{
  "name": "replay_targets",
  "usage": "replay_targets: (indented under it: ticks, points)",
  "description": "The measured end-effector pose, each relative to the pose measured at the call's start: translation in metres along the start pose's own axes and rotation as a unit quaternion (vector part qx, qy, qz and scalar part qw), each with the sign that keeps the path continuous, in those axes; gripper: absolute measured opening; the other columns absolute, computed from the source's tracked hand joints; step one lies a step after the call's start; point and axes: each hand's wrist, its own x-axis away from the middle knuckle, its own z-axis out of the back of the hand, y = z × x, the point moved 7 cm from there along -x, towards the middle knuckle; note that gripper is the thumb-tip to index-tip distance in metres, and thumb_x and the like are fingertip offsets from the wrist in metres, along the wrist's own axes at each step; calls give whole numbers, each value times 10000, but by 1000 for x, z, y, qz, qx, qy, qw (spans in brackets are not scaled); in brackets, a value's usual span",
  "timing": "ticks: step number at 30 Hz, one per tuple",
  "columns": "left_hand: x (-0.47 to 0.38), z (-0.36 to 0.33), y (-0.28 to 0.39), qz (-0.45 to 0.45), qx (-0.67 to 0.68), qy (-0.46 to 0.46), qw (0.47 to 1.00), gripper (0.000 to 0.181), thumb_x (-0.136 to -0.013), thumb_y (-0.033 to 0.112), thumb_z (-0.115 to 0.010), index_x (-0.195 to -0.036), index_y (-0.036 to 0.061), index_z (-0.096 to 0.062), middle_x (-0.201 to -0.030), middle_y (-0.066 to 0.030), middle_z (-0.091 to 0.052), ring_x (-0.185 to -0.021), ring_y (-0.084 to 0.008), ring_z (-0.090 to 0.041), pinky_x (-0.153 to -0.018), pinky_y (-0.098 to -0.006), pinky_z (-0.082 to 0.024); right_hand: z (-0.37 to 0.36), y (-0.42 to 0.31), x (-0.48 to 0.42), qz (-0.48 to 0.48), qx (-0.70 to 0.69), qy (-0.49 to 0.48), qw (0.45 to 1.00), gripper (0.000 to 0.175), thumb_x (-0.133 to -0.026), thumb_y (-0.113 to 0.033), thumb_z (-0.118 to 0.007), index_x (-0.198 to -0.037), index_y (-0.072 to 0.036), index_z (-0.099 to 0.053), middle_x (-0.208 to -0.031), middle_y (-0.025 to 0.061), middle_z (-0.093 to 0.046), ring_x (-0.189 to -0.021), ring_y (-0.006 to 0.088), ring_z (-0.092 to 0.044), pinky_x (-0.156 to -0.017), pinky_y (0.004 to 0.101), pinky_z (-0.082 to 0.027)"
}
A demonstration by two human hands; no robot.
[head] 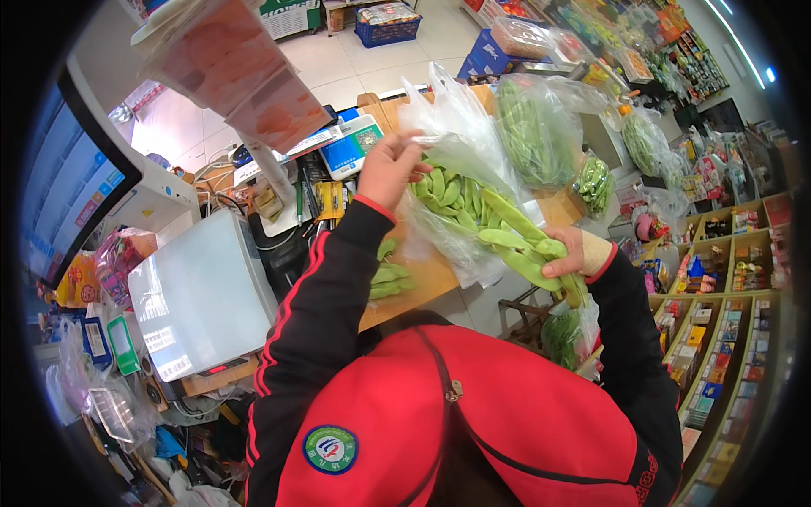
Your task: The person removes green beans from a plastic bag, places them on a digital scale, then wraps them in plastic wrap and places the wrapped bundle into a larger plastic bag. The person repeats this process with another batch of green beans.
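My right hand [565, 258] grips a bunch of flat green beans [531, 252] by one end, above the near right edge of the wooden counter [437, 279]. A clear plastic bag [466, 142] lies there with many more flat beans [451, 198] in its mouth. Fingertips of my left hand [396, 166] are at the bag's upper left rim; they look pinched on the thin film. A small heap of beans [389, 279] rests on the wood below my left forearm, outside the bag.
A flat-topped scale [203, 295] and a monitor [76, 177] stand at the left. Bagged green vegetables [538, 136] sit beyond the bag. A payment stand [351, 147] and pens are near my left hand. Goods shelves [716, 253] line the right.
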Motion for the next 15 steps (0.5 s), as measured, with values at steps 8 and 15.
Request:
replay_targets:
  ticks: [8,15]
  points:
    - [87,15,-25,77,-6,-104,992,367,-973,164,-583,-1304,21,-513,-1132,-99,-652,-934,-158,-653,-764,-283,-534,-53,-24,-6,74,-75,-62,992,609,-796,-110,-796,-1326,-11,-511,-1161,32,-633,-1064,123,-572,-927,296,-468]
    - [188,137,-31,77,-32,197,977,300,-981,145,-568,-1261,37,-557,-1143,-72,-651,-934,-120,-617,-799,-249,-507,-142,-49,-134,225,255,-101,935,525,-799,-176,-764,-1244,-34,-525,-1068,140,-640,-997,240,-621,-885,348,-481]
